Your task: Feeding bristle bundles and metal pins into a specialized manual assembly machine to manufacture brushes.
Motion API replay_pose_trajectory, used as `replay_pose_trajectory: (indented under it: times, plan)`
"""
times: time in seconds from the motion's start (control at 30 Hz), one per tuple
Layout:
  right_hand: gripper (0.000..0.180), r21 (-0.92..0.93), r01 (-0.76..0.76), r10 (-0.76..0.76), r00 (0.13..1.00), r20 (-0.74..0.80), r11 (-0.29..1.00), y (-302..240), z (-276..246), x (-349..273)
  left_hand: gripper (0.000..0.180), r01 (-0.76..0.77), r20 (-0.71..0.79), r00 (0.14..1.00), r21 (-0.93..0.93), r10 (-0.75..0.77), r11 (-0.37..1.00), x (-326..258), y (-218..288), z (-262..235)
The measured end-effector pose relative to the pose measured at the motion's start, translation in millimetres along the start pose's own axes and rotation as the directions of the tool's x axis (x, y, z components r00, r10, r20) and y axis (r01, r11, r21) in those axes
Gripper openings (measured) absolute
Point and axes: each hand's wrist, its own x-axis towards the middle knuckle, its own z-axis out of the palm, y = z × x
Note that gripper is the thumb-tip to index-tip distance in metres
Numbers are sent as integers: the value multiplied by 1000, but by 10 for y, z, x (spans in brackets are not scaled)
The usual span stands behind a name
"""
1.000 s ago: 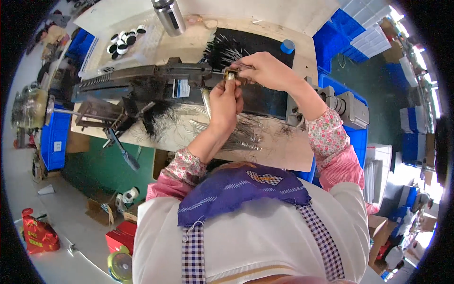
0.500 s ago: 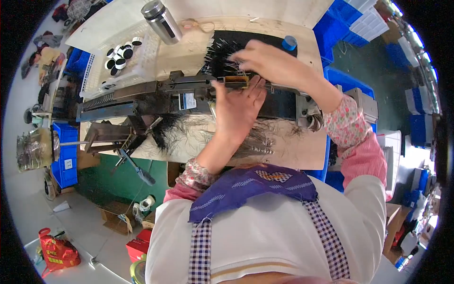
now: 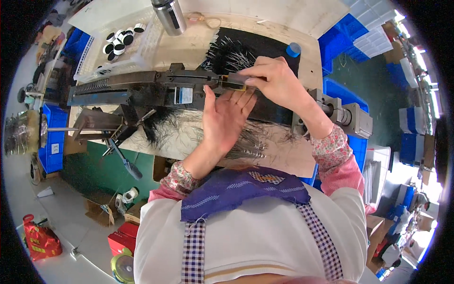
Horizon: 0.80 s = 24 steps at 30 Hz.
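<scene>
A long dark metal machine runs across the bench, with a slot edged in yellow near its middle. My left hand is open, palm up, its fingertips resting along the near side of that slot. Over the slot, my right hand pinches a flat grey metal piece between thumb and fingers; whether it is joined to the machine I cannot tell. Just beyond lies a pile of thin black and silvery bristles on a black mat.
A blue roll of tape sits on the mat's far right corner. At the back left, a white basket holds several black-and-white round pieces near a steel flask. Loose bristles litter the near bench. A motor is at the right.
My right hand has come down from over the bristle pile to the slot and now grips the grey metal piece. My left hand stays by the slot, more palm-up. The whole view has shifted slightly.
</scene>
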Motion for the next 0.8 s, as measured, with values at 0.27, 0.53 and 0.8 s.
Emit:
replay_pose_trajectory:
  times: [0.27, 0.53, 0.8]
  plan:
    - [17, -249, 88, -88, 996, 12, 964, -100, -87, -19, 82, 64, -5, 998, 65, -63, 996, 12, 86, 32]
    - [20, -161, 128, -128, 992, 13, 979, -250, -168, -34, 82, 44, 29, 999, 58, -46, 997, 21, 43, -23]
    - [25, 18, 8, -9, 996, 94, 1000, 6, -80, 131, 77, -7, 33, 999, 31, 6, 1000, -5, 12, -80]
